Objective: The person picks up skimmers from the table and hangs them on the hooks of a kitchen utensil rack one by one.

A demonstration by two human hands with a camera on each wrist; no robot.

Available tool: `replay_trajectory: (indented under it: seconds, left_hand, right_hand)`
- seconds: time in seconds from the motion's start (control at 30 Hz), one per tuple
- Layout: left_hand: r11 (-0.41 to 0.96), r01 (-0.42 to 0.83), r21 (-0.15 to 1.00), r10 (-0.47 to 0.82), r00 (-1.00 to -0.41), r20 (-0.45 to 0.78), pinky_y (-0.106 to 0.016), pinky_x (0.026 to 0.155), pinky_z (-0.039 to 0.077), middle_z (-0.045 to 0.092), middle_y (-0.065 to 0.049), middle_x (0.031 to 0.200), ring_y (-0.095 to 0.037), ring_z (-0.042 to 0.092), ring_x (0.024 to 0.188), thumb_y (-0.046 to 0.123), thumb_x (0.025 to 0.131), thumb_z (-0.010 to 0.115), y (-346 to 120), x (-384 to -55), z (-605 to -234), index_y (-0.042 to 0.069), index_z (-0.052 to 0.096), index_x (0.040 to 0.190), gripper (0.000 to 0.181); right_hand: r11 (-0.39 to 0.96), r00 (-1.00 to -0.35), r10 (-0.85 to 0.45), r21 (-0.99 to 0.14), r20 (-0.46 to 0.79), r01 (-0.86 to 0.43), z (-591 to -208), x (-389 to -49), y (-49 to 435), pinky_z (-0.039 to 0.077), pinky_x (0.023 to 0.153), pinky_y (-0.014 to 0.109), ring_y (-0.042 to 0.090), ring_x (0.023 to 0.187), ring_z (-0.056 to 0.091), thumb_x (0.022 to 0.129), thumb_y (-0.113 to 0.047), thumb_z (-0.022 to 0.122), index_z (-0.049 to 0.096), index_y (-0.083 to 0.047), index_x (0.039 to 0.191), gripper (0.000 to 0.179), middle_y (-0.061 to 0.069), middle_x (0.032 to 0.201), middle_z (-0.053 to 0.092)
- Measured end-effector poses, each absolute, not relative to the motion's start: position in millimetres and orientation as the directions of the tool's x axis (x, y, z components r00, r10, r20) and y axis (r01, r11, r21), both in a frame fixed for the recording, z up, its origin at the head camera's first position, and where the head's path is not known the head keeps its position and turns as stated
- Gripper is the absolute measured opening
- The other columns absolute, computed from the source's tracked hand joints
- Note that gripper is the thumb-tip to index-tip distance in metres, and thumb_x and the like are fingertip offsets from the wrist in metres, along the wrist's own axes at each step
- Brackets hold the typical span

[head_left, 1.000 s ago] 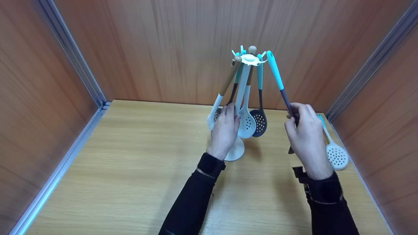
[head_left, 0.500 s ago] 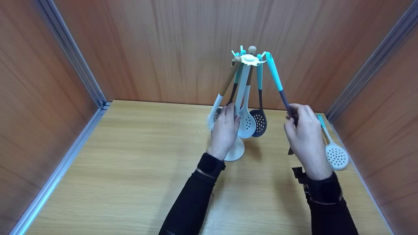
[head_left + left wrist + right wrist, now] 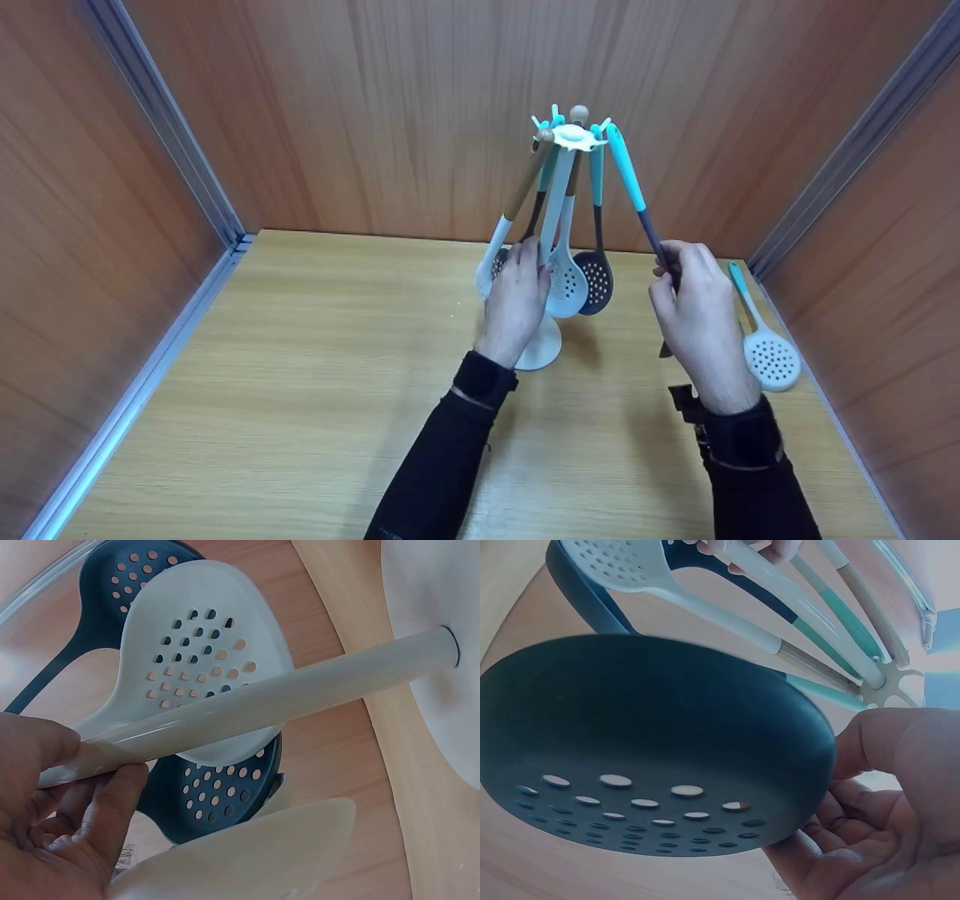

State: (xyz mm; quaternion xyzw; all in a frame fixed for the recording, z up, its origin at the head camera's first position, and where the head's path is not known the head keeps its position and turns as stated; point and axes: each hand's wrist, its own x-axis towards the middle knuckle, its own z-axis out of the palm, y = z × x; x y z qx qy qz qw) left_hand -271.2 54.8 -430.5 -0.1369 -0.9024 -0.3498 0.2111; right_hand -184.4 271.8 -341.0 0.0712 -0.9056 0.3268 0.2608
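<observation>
Left hand (image 3: 516, 304) grips stand (image 3: 557, 202), spoons (image 3: 566, 300) hanging beside fingers. Right hand (image 3: 701, 319) pinches dark skimmer (image 3: 652, 712), turquoise handle (image 3: 627, 167) above fingers.

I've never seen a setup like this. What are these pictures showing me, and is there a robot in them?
No robot here: these are a person's two bare hands. The big picture comes from a camera worn on the head, looking down; the two others come from cameras on each wrist.

The left hand grips the pole of a white stand on a wooden table. Other kitchen utensils hang from it.

The right hand holds a dark utensil with a turquoise handle, its handle end close to the stand's top. The right wrist picture shows its holed head up close.

A white slotted turner lies on the table at the right.
</observation>
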Motion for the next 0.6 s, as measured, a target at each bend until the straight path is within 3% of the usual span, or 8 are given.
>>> replay_trajectory:
  seconds: [0.6]
  left_hand:
    - [0.715,0.401,0.573,0.098,-0.869,0.486,-0.039,0.105,0.072,0.072,-0.018,0.145,-0.031,0.081,0.126,0.013,0.119,0.071,54.4,-271.0,-431.1,0.000,0.057,0.161,0.046]
  right_hand:
    - [0.780,-0.859,0.025,-0.548,0.511,-0.303,-345.2,-185.5,268.2,0.069,0.107,0.067,0.049,0.122,0.078,0.113,0.007,0.056,0.066,0.011,0.146,0.035,0.028,0.129,0.072]
